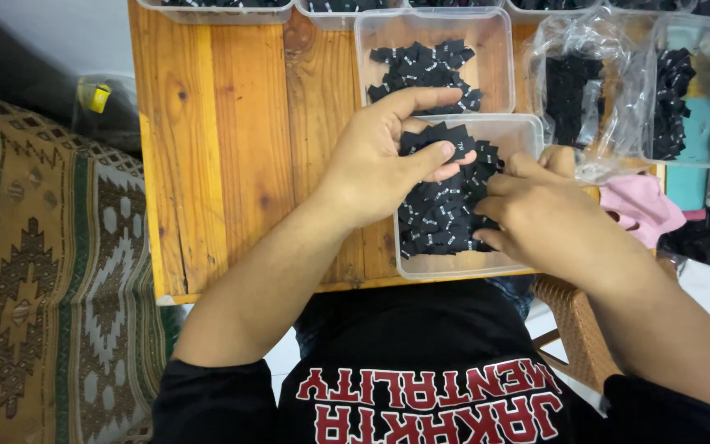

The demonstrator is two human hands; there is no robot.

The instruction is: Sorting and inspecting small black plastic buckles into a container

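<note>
Now the left hand (380, 160) pinches black labels (445, 210) over a tub (454, 265); the right hand (540, 210) digs among them. Whether it grips any, I cannot tell.

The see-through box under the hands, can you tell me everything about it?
The clear plastic box is a shallow rectangular tub with rounded corners and no lid. It sits flat at the near edge of the wooden table, against a similar box behind it. Small folded black fabric labels lie heaped inside. The left hand holds a bunch of labels over its far left corner; the right hand reaches in from its right side.
</note>
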